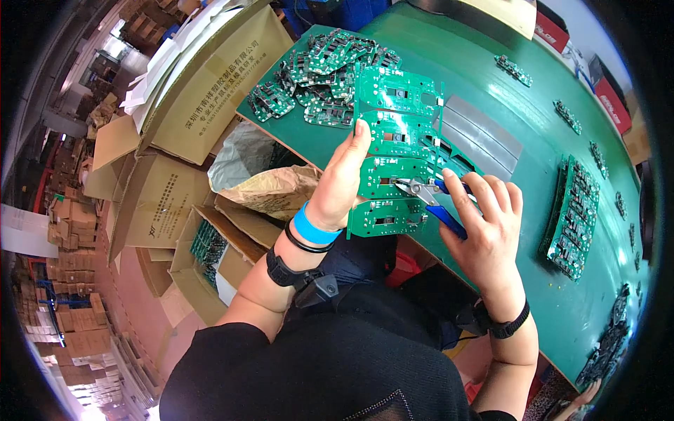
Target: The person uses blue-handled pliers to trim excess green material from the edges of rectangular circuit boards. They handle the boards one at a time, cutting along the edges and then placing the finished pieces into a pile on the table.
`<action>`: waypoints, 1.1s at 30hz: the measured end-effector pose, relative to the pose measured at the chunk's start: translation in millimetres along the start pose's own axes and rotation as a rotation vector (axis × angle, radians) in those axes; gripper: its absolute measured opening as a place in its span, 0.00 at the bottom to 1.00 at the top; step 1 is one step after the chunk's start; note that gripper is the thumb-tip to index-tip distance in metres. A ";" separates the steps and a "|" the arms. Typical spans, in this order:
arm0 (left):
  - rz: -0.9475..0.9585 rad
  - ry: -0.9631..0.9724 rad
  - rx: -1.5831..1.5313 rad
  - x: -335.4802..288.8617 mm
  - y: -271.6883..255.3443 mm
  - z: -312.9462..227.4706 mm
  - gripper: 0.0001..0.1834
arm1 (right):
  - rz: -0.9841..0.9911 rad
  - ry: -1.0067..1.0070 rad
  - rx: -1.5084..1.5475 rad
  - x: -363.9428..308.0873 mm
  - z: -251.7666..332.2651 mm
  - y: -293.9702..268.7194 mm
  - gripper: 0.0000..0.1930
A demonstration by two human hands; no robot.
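behind the person's left side, the room is lined with stacked cardboard; a large carton point(210, 98) with raised flaps stands beside one green worktable point(547, 151). one pile of loose circuit boards point(326, 67) lies at the table's far left, too overlapped to count. at least six small boards point(567, 117) are spaced along the table's far side on the right, with one stack of multi-board panels point(572, 217) nearer the person and one grey sheet point(481, 137) between that stack and the pile.

one green panel point(393, 151) of four joined boards is held up over the table's near edge. the left hand point(340, 175) grips its left edge, thumb along the front, the other fingers mostly hidden. the right hand point(491, 224) is curled around one pair of blue-handled cutters point(425, 193), the handles spread apart. their tip is at the third board from the top; whether it touches, i cannot tell.
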State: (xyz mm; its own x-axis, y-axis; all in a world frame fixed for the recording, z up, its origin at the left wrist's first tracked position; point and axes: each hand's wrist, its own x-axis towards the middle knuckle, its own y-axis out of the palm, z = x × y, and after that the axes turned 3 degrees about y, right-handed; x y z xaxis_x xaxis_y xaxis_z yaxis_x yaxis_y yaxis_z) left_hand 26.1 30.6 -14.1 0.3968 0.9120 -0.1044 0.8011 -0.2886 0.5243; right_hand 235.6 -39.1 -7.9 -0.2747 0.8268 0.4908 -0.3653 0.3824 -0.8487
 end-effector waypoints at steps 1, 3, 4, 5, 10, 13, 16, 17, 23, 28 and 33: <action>-0.007 0.001 0.006 0.2 0.7 -0.8 0.32 | -0.006 -0.004 -0.003 1.0 -0.1 -0.3 0.34; -0.008 -0.018 -0.004 -0.5 4.4 -3.6 0.32 | -0.009 -0.006 -0.003 2.0 -0.3 -0.7 0.34; -0.010 -0.027 -0.009 -1.2 5.7 -4.5 0.32 | -0.010 -0.008 -0.002 1.8 -0.2 -0.5 0.34; 0.004 -0.030 -0.023 -1.4 6.2 -4.8 0.32 | -0.006 -0.008 -0.001 1.2 -0.4 -0.1 0.35; 0.038 -0.070 -0.058 1.7 0.8 -5.4 0.31 | 0.021 -0.003 0.025 0.2 -2.2 2.5 0.35; -0.049 -0.066 -0.049 0.7 3.9 -4.5 0.31 | 0.024 0.001 0.058 2.8 -3.1 0.0 0.35; -0.033 -0.079 -0.065 2.7 0.3 -3.5 0.30 | 0.012 -0.004 0.065 4.8 -4.1 0.3 0.34; -0.025 -0.079 -0.070 3.4 -0.6 -3.2 0.30 | 0.015 -0.004 0.067 5.1 -4.4 0.1 0.34; 0.016 -0.081 -0.087 3.3 0.4 -6.2 0.29 | 0.019 -0.014 0.043 5.0 -4.5 0.2 0.34; -0.016 -0.092 -0.055 2.7 3.9 -8.9 0.29 | -0.006 -0.065 -0.015 3.6 -5.5 2.7 0.32; -0.010 -0.108 -0.040 3.1 -0.3 -8.1 0.30 | -0.047 -0.082 -0.015 5.3 -5.4 3.6 0.31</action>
State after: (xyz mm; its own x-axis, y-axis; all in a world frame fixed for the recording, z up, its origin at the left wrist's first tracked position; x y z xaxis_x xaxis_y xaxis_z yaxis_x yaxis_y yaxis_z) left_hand 23.5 35.9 -7.8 0.4367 0.8773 -0.1991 0.7874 -0.2657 0.5563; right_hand 237.6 -31.2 -9.4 -0.3294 0.7717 0.5440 -0.3666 0.4264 -0.8269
